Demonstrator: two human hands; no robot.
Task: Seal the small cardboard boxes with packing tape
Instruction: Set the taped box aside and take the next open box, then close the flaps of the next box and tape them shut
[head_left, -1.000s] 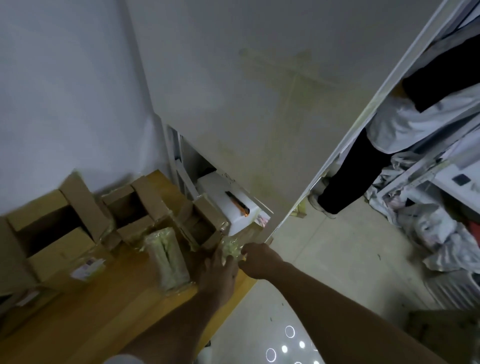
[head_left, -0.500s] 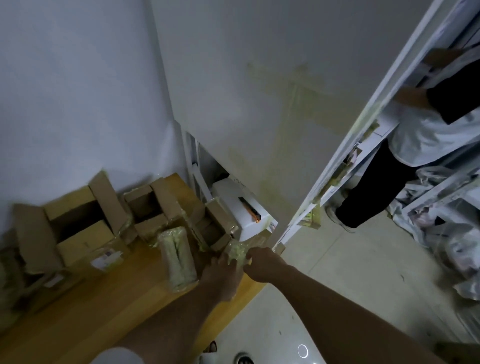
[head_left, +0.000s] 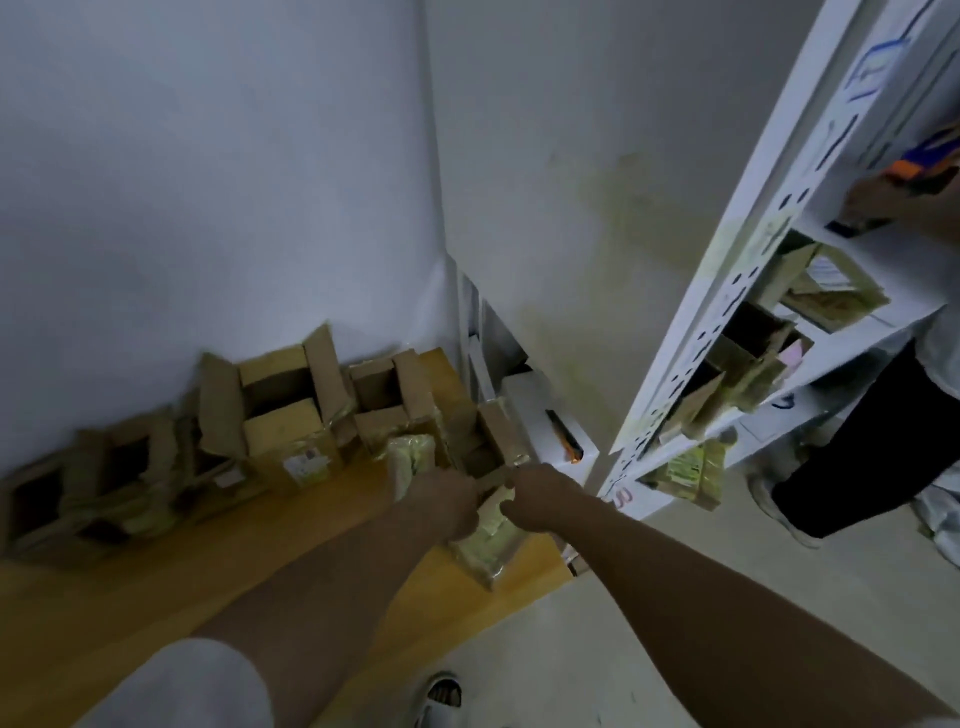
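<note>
Both hands met at a pale wrapped packet (head_left: 485, 545) on the wooden table (head_left: 156, 597): the left hand (head_left: 447, 501) and right hand (head_left: 537, 493) curled onto its top. An open small cardboard box (head_left: 488, 441) stood just beyond the fingers (head_left: 470, 512).

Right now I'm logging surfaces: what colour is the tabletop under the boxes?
The tabletop is yellowish-orange wood tone, seen best in the head view.

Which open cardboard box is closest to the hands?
The small open box at the right end of the row on the wooden table, just beyond the left hand and right hand. The other open boxes sit farther left.
</note>
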